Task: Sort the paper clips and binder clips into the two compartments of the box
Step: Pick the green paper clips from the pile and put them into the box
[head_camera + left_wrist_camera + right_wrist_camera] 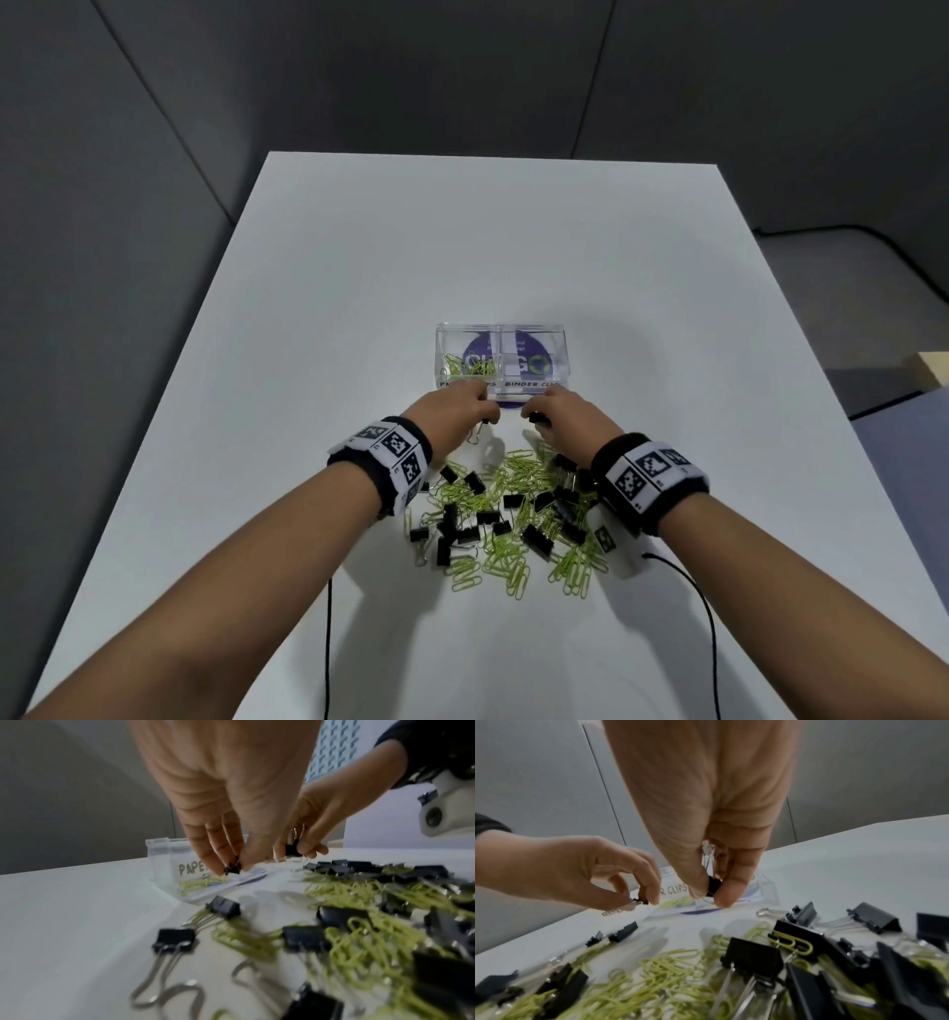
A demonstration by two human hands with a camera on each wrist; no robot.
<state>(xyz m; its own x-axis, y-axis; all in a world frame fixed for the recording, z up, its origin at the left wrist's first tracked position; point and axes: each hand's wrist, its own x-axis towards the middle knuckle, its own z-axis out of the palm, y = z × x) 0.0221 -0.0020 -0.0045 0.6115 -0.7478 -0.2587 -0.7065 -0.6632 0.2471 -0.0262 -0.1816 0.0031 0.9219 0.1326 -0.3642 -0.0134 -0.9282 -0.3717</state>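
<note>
A clear two-compartment box (500, 329) stands mid-table, labelled for paper clips on the left and binder clips on the right. Green paper clips (470, 366) lie in its left compartment; the right one looks bare. My left hand (482, 419) pinches a black binder clip (232, 867) just in front of the box. My right hand (534, 417) pinches another black binder clip (713, 885) beside it. A mixed pile of green paper clips (513, 545) and black binder clips (536, 539) lies between my wrists.
The white table (616, 288) stretches beyond the box to grey wall panels. Black cables (711, 632) trail from both wristbands across the near table. A purple round sticker (511, 404) shows under the box.
</note>
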